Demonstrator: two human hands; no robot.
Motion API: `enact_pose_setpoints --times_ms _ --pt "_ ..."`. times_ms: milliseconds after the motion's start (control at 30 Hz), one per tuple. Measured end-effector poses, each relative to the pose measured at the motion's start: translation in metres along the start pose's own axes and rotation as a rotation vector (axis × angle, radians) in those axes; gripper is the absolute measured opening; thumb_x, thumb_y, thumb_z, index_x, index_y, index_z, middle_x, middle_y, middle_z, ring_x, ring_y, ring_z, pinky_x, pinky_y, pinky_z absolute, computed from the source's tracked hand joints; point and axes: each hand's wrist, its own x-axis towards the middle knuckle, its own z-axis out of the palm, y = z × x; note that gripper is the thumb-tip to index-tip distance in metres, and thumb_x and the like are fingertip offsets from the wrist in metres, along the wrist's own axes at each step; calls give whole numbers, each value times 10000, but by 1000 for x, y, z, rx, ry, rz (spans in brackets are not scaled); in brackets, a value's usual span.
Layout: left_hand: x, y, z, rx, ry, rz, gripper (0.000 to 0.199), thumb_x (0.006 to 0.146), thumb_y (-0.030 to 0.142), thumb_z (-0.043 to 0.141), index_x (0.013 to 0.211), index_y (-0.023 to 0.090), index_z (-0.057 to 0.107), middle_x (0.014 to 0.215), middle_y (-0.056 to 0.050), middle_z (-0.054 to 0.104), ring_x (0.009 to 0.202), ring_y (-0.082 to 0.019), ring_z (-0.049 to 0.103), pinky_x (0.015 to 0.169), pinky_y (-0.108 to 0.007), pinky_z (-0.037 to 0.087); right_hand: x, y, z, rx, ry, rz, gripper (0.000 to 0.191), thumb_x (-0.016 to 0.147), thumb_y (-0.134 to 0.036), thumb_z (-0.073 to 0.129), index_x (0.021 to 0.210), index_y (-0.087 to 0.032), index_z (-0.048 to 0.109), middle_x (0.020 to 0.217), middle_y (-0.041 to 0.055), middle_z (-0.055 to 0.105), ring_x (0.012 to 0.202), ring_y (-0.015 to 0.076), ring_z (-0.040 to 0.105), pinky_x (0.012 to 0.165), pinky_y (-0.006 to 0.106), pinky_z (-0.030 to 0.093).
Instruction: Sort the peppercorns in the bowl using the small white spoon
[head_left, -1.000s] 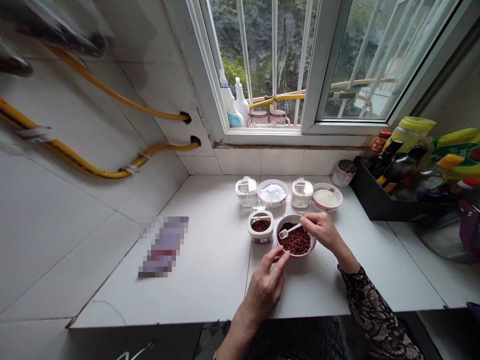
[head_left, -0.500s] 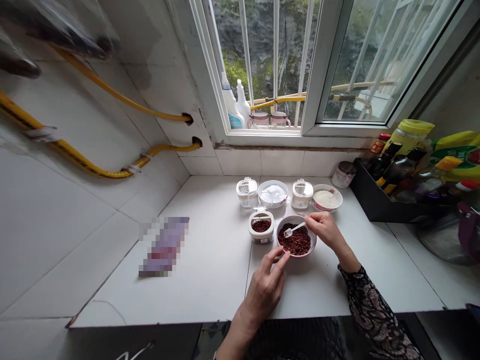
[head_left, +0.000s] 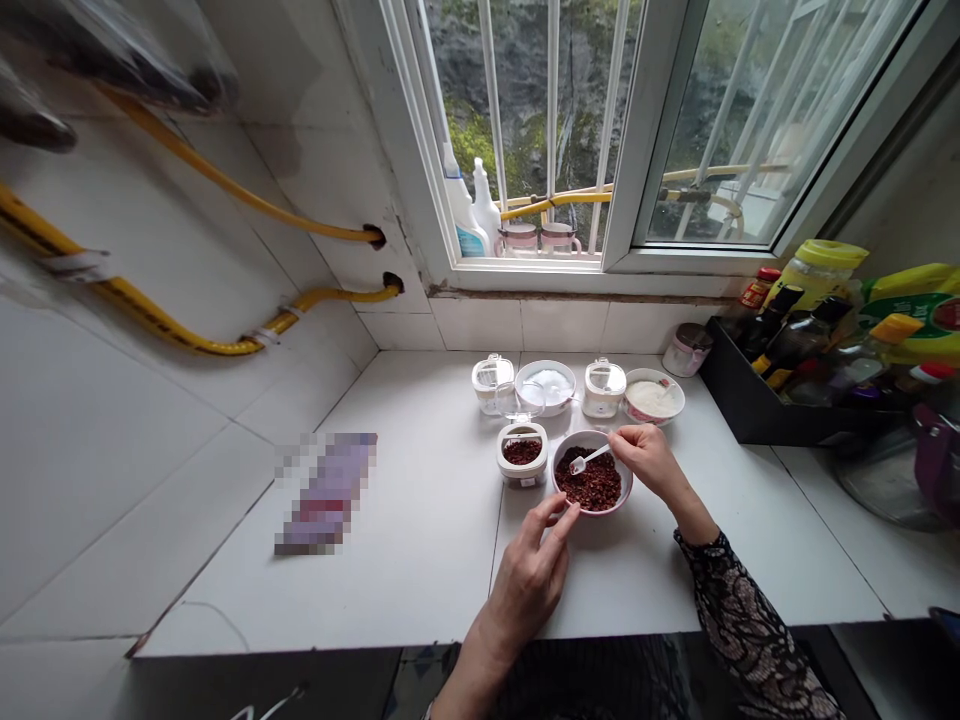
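Fingertips of the right hand [head_left: 649, 462] are pinching together on the handle of a small white spoon [head_left: 577, 466], whose scoop is hovering over or touching the dark red pieces [head_left: 598, 490] in a bowl [head_left: 589, 438]; which of the two, I cannot tell. Compared with the first frame, hand and spoon are sitting slightly farther right (against the middle one, they are barely differing). The left hand [head_left: 531, 565] is keeping its place, thumb and forefinger slightly apart and resting at the bowl's near rim. Just left of the bowl, an open container [head_left: 523, 480] is holding similar pieces. The right fingers are hiding the handle's end. Farther out, pixelation is obscuring a purple item [head_left: 326, 500] on the worktop [head_left: 420, 520], bottles [head_left: 810, 335] are overlapping in a black box [head_left: 750, 405], and the frame edge is cutting off a glassy vessel [head_left: 885, 480].
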Motion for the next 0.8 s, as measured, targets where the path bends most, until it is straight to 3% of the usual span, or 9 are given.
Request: enact_pose_setpoints --times_ms 333,567,800 --pt "1 1 0 2 2 1 587 945 1 441 1491 215 466 1310 -148 600 1161 -201 665 934 -305 622 1 2 0 49 7 16 429 774 -446 543 474 -224 333 488 -43 292 499 90 267 446 245 187" --pt "1 0 -1 -6 -1 0 595 958 15 423 1511 232 437 1309 -152 602 1180 -220 664 907 -326 639 3 0 -1 148 5 7 489 806 -539 556 472 -232 376 441 -49 334 429 86 266 414 250 210" --pt "3 1 -2 5 1 25 621 929 -20 420 1504 214 435 1312 -159 582 1206 -216 639 934 -325 632 -4 -22 21 178 79 -110 480 925 -550 521 582 -219 471 497 -39 408 475 109 344 458 255 296"
